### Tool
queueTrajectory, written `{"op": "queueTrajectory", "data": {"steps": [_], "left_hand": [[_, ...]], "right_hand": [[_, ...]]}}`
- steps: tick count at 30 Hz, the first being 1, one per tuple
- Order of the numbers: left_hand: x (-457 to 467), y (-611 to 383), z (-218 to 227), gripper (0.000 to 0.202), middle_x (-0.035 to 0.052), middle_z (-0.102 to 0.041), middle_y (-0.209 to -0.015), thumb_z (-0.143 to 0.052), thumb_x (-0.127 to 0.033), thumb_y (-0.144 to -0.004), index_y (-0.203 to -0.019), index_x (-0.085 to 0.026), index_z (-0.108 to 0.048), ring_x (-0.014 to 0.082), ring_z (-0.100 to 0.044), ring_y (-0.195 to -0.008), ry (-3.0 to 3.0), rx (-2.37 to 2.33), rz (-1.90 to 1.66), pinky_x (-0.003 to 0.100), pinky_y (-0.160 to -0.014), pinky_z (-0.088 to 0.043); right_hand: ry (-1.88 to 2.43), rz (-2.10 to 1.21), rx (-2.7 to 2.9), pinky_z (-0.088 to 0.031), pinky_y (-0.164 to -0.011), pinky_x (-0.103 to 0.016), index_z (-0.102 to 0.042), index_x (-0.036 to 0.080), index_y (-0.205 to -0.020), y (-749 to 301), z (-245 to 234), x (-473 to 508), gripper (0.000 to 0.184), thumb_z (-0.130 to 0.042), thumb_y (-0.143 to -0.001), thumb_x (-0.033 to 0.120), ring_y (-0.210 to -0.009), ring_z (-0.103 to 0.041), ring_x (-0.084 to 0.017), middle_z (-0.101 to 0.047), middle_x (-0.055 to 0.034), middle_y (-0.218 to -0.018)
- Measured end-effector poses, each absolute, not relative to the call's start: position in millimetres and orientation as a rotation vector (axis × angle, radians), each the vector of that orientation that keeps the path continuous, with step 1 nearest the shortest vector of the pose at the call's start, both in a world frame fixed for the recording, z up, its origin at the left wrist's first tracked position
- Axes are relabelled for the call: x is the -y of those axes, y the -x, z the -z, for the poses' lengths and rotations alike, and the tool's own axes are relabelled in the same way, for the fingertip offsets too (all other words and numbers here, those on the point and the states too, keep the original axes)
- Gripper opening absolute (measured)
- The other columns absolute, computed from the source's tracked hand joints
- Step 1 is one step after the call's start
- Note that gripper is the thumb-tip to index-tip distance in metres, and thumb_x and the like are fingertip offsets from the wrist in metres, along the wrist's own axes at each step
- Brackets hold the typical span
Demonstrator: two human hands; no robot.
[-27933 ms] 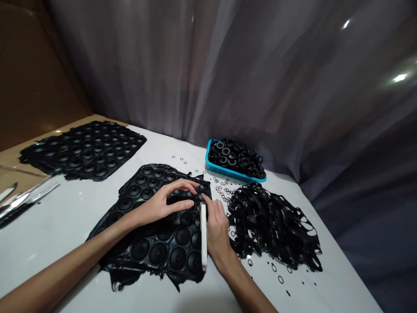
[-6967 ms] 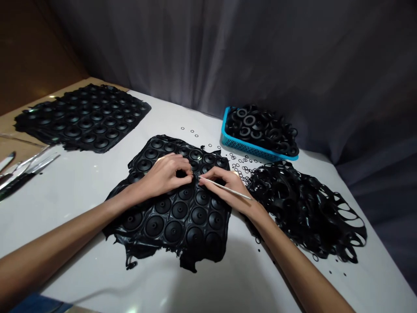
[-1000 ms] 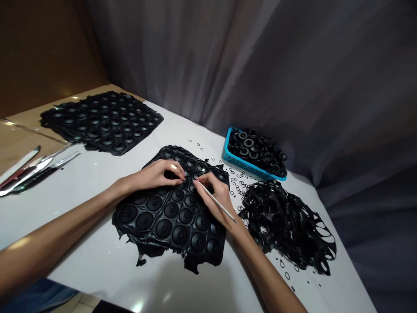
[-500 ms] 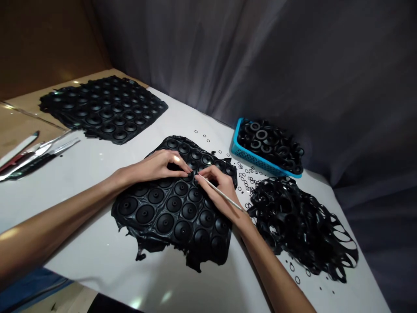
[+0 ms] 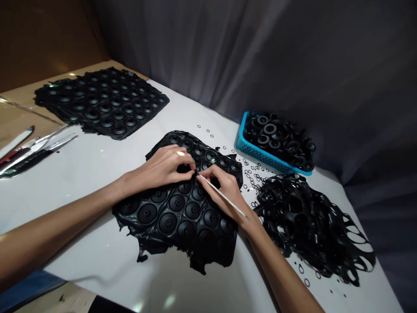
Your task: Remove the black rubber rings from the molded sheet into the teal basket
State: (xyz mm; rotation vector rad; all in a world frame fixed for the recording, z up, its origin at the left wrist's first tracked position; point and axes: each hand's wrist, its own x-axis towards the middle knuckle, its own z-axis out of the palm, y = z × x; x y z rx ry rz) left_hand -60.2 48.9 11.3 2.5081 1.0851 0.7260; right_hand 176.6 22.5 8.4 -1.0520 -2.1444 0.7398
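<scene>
A black moulded rubber sheet [image 5: 177, 203] with rows of round discs and ragged edges lies on the white table under both hands. My left hand [image 5: 166, 165] rests over the sheet's middle, thumb and forefinger pinched together; what is between them is too small to make out. Close by on the right, my right hand [image 5: 224, 187] is closed around a thin white stick-like tool [image 5: 224, 196]. Its tip points at the left fingertips, and its back end lies along the wrist. The spot between the two hands is partly hidden by the fingers.
A second black rubber sheet [image 5: 104, 102] lies at the back left, near several knife-like tools [image 5: 35, 152]. At the right stands a blue basket [image 5: 273, 161] full of black rings. A pile of black rubber scrap [image 5: 309, 226] and small thin rings [image 5: 252, 178] lie before it.
The view has shifted slightly. My left fingers have drawn closer together at the fingertips, nearer the right hand. The right hand keeps its grip on the white stick-like tool.
</scene>
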Motion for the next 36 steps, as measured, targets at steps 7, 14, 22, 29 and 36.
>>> {"op": "queueTrajectory", "data": {"steps": [7, 14, 22, 29, 36], "left_hand": [[-47, 58, -13, 0.023, 0.0024, -0.072, -0.085, -0.060, -0.035, -0.102, -0.094, -0.020, -0.075, 0.0199, -0.062, -0.082, -2.547, -1.102, -0.729, 0.035, -0.083, -0.042], [-50, 60, -9, 0.019, -0.0003, -0.075, -0.086, -0.063, -0.034, -0.101, -0.091, -0.021, -0.073, 0.0195, -0.062, -0.083, -2.505, -1.022, -0.789, 0.034, -0.083, -0.041], [-50, 59, -9, 0.019, -0.0009, -0.074, -0.084, -0.064, -0.033, -0.101, -0.088, -0.020, -0.071, 0.0190, -0.060, -0.082, -2.513, -1.019, -0.786, 0.034, -0.082, -0.041], [-54, 57, -9, 0.019, -0.0013, -0.074, -0.079, -0.066, -0.034, -0.096, -0.085, -0.020, -0.074, 0.0182, -0.060, -0.075, -2.404, -1.067, -0.768, 0.036, -0.088, -0.045], [-49, 55, -10, 0.014, 0.0004, -0.078, -0.086, -0.071, -0.033, -0.092, -0.088, -0.021, -0.078, 0.0198, -0.065, -0.082, -2.239, -1.163, -0.732, 0.035, -0.088, -0.048]], "right_hand": [[1.055, -0.764, 2.139, -0.054, -0.077, -0.030, -0.067, 0.022, -0.097, -177, -9, -22, 0.013, -0.060, -0.104, 0.031, -0.079, -0.065, -0.017, -0.069, -0.0013, -0.088], [1.051, -0.739, 2.117, -0.053, -0.077, -0.030, -0.065, 0.022, -0.096, -176, -7, -21, 0.011, -0.061, -0.104, 0.028, -0.079, -0.065, -0.016, -0.072, -0.0024, -0.093], [1.086, -0.673, 2.127, -0.051, -0.078, -0.030, -0.061, 0.022, -0.093, -172, -8, -20, 0.012, -0.060, -0.104, 0.027, -0.080, -0.065, -0.017, -0.071, -0.0021, -0.091], [1.210, -0.553, 2.122, -0.051, -0.085, -0.035, -0.054, 0.023, -0.093, -155, -5, -14, 0.014, -0.050, -0.107, 0.024, -0.092, -0.067, -0.022, -0.070, -0.0068, -0.096], [1.273, -0.750, 1.983, -0.050, -0.075, -0.031, -0.059, 0.023, -0.092, -162, -11, -16, 0.014, -0.056, -0.104, 0.028, -0.078, -0.067, -0.018, -0.071, -0.0019, -0.088]]}}
